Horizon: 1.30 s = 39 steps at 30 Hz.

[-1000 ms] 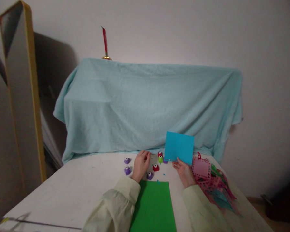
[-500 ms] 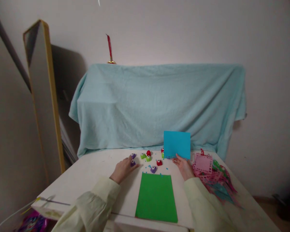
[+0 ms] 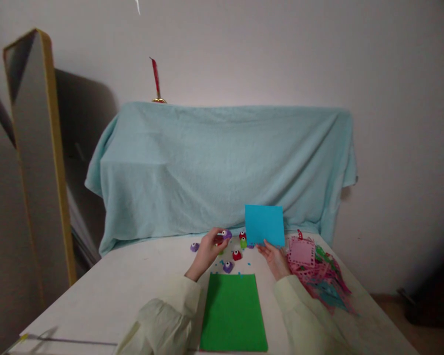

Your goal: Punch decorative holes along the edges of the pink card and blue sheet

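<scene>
Between the thumb and fingers of my left hand (image 3: 206,251) is a small purple paper punch (image 3: 226,234) with a white round button, held up off the table. My right hand (image 3: 274,257) grips a blue sheet of paper (image 3: 264,225) by its lower edge, keeping it upright; small punched marks run along that edge. More little punches lie around the hands: a purple one (image 3: 194,247) at left, a red one (image 3: 237,255), a green one (image 3: 243,242) and another purple one (image 3: 228,266). My left hand partly hides others. Tiny blue paper bits are scattered among them.
A green sheet (image 3: 234,313) lies on the white table (image 3: 133,291) in front of me. To the right sits a heap of pink, green and blue paper scraps (image 3: 327,276). A light blue cloth (image 3: 207,167) hangs behind; a framed mirror (image 3: 40,148) leans at left.
My left hand has picked up a purple punch from the table and carried it right and up, towards the blue sheet. My right hand still holds the sheet. The view has shifted slightly.
</scene>
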{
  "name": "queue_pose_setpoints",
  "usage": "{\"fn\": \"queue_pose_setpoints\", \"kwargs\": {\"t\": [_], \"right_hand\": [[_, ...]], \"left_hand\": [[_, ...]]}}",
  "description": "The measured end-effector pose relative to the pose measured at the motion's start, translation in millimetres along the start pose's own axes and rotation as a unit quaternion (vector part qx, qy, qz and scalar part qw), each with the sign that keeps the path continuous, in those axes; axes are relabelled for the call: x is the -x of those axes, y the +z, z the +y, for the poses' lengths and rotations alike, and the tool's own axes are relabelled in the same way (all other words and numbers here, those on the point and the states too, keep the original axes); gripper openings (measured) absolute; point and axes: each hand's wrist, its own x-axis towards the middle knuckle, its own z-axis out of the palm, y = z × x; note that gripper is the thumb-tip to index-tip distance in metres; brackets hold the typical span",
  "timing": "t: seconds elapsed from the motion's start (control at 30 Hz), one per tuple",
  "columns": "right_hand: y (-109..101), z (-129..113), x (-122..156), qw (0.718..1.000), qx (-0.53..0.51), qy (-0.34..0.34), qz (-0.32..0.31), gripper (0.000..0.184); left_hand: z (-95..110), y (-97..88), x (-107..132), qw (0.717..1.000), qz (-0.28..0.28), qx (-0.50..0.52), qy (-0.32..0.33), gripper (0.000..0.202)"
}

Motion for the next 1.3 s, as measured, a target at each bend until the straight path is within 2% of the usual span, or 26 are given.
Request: {"fn": "queue_pose_setpoints", "kwargs": {"t": [0.13, 0.23, 0.33, 0.6, 0.83, 1.07, 1.3], "right_hand": [[2, -1, 0, 1.0, 0.008, -0.014, 0.002, 0.026], [10, -2, 5, 0.999, 0.028, -0.029, -0.001, 0.027], [19, -2, 13, 0.996, 0.061, -0.048, -0.036, 0.028], [28, -5, 26, 0.985, 0.135, -0.092, -0.049, 0.032], [32, -7, 30, 0.984, 0.15, -0.086, -0.043, 0.032], [31, -7, 30, 0.98, 0.171, -0.086, -0.047, 0.035], [30, -6, 30, 0.97, 0.215, -0.102, -0.057, 0.03]], "left_hand": [[-13, 36.0, -3, 0.996, 0.017, 0.092, -0.012, 0.035], [-20, 44.0, 2, 0.986, -0.008, 0.163, -0.043, 0.041], [-21, 43.3, 5, 0.971, -0.037, 0.224, -0.074, 0.048], [-28, 43.2, 5, 0.947, -0.026, 0.299, -0.112, 0.041], [-31, 42.3, 8, 0.942, -0.02, 0.314, -0.117, 0.045], [-27, 41.6, 10, 0.95, -0.054, 0.284, -0.119, 0.051], [-27, 42.0, 8, 0.935, -0.068, 0.319, -0.141, 0.054]]}}
